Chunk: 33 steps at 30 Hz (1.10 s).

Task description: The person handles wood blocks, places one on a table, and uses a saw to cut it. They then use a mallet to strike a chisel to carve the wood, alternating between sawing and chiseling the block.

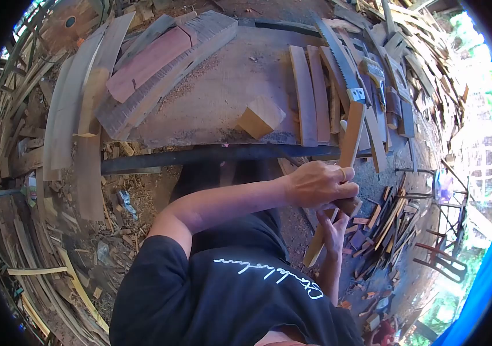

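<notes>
My left hand (320,183), with a ring on one finger, is closed around a light wooden strip (352,135) that points up toward the bench. Just below it, my right hand (335,229) is closed on a wooden piece (315,247) slanting down toward my body. My fingers hide whether these are one length or two. A dark wood end (348,204) shows between the hands. Beyond the strip's top end is a hand saw (338,55) with a toothed blade, its handle largely hidden. A wooden block (262,117) sits on the workbench (211,109).
Planks (156,63) lie at the bench's left, and short boards (303,95) at its right beside a paintbrush (374,75). A dark bar (199,157) runs along the near edge. Offcuts (387,216) cover the floor at right; long timber strips (26,242) are stacked at left.
</notes>
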Tool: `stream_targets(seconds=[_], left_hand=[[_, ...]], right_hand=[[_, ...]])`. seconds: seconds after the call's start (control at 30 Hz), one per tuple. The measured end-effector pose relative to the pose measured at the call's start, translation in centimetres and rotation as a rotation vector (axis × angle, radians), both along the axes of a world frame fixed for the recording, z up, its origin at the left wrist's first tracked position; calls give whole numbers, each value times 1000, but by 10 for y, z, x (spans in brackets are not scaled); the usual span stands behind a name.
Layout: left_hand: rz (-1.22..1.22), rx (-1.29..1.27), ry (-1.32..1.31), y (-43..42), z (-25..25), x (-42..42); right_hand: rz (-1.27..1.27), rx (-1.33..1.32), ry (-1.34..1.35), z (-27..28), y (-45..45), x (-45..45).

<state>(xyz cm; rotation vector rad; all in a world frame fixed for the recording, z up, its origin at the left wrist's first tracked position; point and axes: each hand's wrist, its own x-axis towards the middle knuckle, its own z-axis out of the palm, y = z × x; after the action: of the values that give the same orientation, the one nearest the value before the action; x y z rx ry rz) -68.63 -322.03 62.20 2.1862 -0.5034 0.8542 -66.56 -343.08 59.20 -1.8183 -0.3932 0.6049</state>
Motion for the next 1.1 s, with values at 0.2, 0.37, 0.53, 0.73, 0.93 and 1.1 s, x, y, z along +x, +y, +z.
stream_targets(seconds=[0.2,0.37,0.53,0.73,0.93,1.1], left_hand=[[29,33,24,10,-5,-1],[29,33,85,19,-10,-2],[7,5,150,25,-16,1],[80,-124,63,29,-18,5],[174,-199,77,33,-17,7],[182,-250,103,39,-11,7]], right_hand=[[0,20,-26,4,8,1],[-60,37,28,11,17,0],[-78,25,-22,19,23,0],[-127,-23,-192,47,11,10],[-148,499,-297,105,6,-6],[121,-277,-263,97,1,-18]])
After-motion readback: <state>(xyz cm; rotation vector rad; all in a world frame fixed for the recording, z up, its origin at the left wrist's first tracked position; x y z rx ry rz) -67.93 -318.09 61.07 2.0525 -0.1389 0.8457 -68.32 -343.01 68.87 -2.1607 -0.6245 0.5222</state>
